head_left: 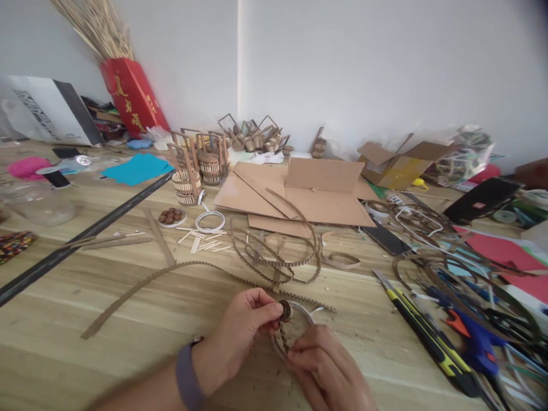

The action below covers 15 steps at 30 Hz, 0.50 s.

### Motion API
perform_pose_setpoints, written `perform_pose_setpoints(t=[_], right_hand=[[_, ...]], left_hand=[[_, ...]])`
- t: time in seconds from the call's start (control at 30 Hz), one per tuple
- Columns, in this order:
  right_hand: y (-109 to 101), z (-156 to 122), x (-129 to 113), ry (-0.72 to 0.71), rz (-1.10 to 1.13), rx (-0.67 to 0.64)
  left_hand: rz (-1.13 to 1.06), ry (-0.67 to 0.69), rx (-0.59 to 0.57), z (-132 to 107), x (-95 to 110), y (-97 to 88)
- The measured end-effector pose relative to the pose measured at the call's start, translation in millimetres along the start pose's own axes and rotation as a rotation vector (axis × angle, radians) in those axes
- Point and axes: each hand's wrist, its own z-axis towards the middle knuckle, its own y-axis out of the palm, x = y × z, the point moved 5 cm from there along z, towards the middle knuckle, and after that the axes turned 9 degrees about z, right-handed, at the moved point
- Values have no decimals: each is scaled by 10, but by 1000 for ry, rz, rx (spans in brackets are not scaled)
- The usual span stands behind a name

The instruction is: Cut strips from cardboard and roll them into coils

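My left hand (240, 328) pinches a small, tight brown coil (285, 310) between thumb and fingers. A thin notched strip (283, 339) runs from the coil down to my right hand (327, 365), whose closed fingertips hold it. Behind the hands, a white ring (306, 312) lies on the table, partly covered by my fingers. Just beyond stretches a long brown strip with a toothed edge (205, 264). More loops of toothed strip (314, 242) curl behind it.
Small sticks (205, 242), another white ring (210, 222) and a dish of brown balls (172, 216) lie farther back. Small baskets (187, 188) and cardboard sheets (325, 197) stand behind. At right are a utility knife (423, 331) and a blue glue gun (473, 337).
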Motion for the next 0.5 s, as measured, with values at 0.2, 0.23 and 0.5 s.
perform_pose_setpoints(t=[0.2, 0.23, 0.5], right_hand=[[-115, -6, 41, 97, 32, 82], [-140, -6, 58, 124, 24, 108], [-176, -36, 209, 284, 56, 193]], left_hand=[[77, 19, -46, 20, 21, 15], [86, 21, -54, 19, 20, 20], [154, 51, -169, -28, 60, 66]])
